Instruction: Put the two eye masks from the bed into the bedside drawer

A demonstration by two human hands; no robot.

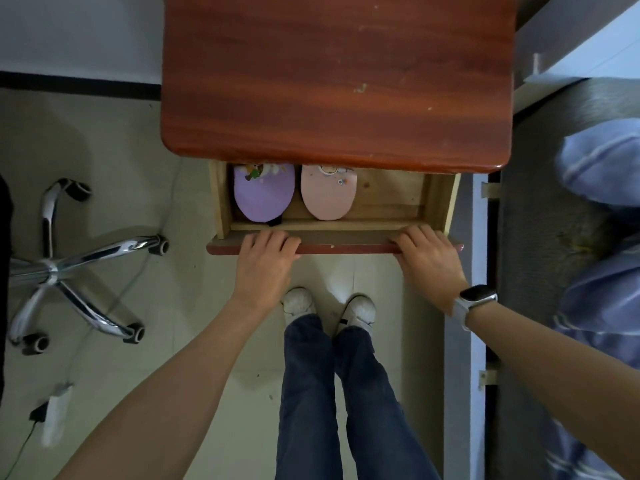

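Drawer: the drawer point(398, 199) sticks partway out from under the red-brown table top point(336, 77). Its back part is hidden under that top.
Purple eye mask: the purple eye mask point(263, 195) lies flat in the left end of the drawer, close to the left wall. Its round end reaches almost to the front wall.
Pink eye mask: the pink eye mask point(328, 195) lies just beside the purple one, near the middle (a thin strip of wood shows between them).
Open room in drawer: the right part of the drawer floor is bare wood.
Left hand: the left hand point(265, 261) rests on the drawer's front edge point(346, 242), fingers bent over the top. It holds only the edge.
Right hand: the right hand point(427, 261) rests on the same edge near the right corner, fingers curled over it. A watch point(476, 297) is on that wrist.
Floor: two white shoes point(299, 301) stand just below the drawer front.
Left side: a chair base point(69, 261) with wheels is well apart from the drawer.
Right side: the bed point(561, 237) is close by, with striped bedding point(602, 161) on it.
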